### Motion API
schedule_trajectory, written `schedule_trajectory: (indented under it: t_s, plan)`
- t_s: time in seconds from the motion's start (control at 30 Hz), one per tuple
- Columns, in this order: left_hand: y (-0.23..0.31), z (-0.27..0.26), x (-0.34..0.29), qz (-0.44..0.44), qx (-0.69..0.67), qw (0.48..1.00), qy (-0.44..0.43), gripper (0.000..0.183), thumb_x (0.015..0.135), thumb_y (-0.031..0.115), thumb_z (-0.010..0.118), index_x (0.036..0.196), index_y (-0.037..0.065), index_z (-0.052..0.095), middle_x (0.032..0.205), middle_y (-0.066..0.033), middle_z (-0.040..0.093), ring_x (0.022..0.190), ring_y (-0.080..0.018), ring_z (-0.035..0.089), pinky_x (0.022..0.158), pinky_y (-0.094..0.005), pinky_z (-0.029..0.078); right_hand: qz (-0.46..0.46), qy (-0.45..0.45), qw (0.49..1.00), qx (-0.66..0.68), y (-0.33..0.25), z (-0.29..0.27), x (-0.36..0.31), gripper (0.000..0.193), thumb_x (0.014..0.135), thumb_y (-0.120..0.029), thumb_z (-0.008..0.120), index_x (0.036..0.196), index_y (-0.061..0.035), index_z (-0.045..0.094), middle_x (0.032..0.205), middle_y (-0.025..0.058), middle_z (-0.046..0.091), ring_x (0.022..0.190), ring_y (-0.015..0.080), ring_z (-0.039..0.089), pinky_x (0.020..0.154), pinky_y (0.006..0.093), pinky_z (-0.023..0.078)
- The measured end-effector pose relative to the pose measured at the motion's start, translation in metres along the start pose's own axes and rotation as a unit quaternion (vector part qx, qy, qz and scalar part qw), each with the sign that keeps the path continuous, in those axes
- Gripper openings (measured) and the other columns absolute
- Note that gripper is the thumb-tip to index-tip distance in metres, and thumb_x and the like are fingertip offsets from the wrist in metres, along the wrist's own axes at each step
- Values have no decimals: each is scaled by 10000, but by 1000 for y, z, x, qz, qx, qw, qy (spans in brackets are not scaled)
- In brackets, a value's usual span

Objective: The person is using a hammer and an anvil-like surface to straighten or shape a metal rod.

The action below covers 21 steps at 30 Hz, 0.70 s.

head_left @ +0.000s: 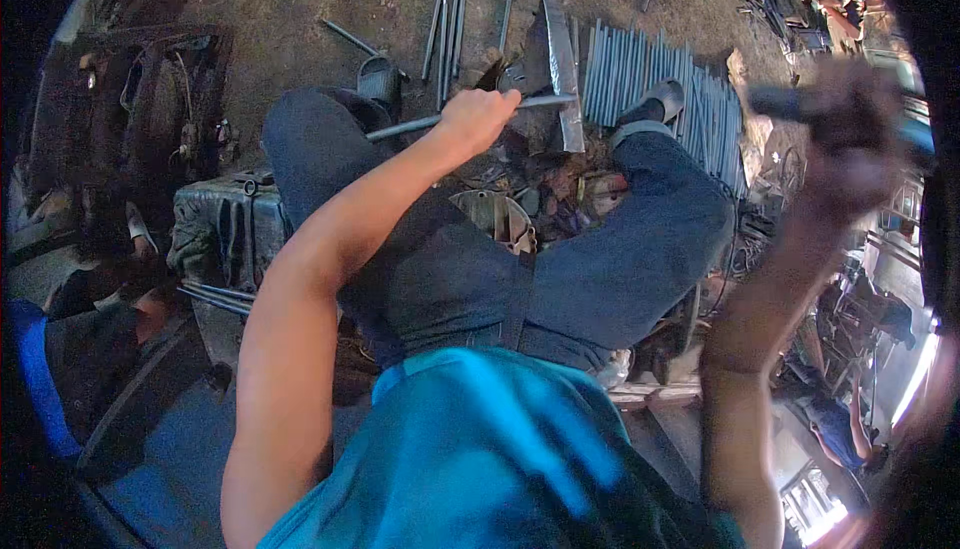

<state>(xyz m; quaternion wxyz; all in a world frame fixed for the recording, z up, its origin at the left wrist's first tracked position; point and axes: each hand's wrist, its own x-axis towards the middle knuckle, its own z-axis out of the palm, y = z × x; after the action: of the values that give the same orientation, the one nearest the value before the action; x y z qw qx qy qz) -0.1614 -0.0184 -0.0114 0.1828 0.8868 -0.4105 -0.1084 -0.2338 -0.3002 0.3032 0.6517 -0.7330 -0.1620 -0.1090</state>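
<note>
My left hand (pixel 480 121) is closed around a grey metal rod (pixel 405 129), which lies across in front of me from over my left thigh. Its right end meets an upright-lying flat steel bar (pixel 560 69) on the ground between my feet. Raised at the far right, my right hand (pixel 855 149) is smeared by motion. It grips a tool with a dark, blunt part (pixel 785 104) sticking out to the left, which looks like a hammer; the rest of it is too blurred to make out.
Many similar rods (pixel 640 74) lie side by side under and beside my right foot (pixel 665 99). Several loose rods (pixel 450 39) are on the dirt floor ahead. A worn block (pixel 215 234) stands by my left knee. Other people sit at the left and right edges.
</note>
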Motion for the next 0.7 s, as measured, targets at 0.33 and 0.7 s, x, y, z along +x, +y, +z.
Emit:
schedule_trajectory:
  t_s: [0.33,0.7]
  plan:
    - [-8,14,-1,-20,17,1000,13,188,932,249,535,996,81,478,647,-193,613,619,-407,632,521,-506,500,478,333,763,280,171,94,-168,238,827,-14,619,802,-131,413,535,-48,357,377,67,346,349,247,283]
    - [12,-11,9,-78,11,995,-55,259,928,265,512,1049,42,559,753,-221,637,759,-414,651,655,-537,516,570,233,766,185,193,132,-180,253,813,-52,680,785,-108,435,542,-26,420,394,77,401,373,263,329]
